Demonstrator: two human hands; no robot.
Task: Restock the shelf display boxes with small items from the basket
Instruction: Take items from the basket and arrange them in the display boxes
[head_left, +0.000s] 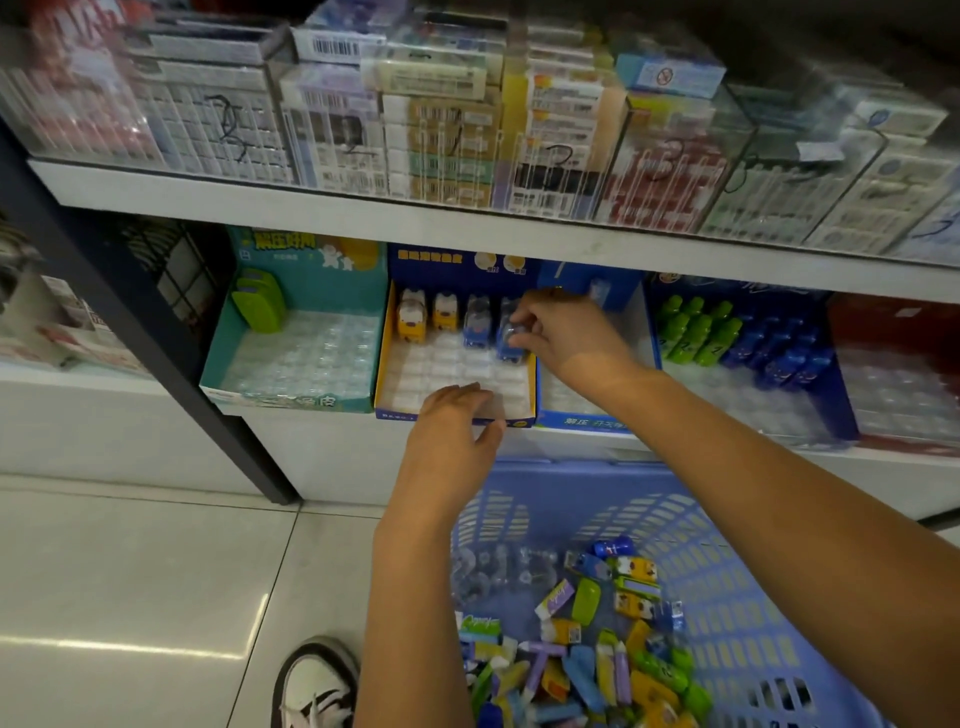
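A blue-and-yellow display box (385, 358) sits on the lower shelf, with a clear tray and a back row of small yellow and blue toy items. My right hand (558, 332) pinches a blue toy item (506, 338) at the right end of that row. My left hand (452, 431) rests with fingers straight on the box's front edge. Below, a blue plastic basket (727, 561) holds several small colourful items (597, 644).
A teal display box (223, 358) with a green item stands to the left. To the right stands a blue box (571, 415), then a box of green and blue bottles (727, 338). The upper shelf (363, 213) overhangs closely. My shoe (317, 686) is on the tiled floor.
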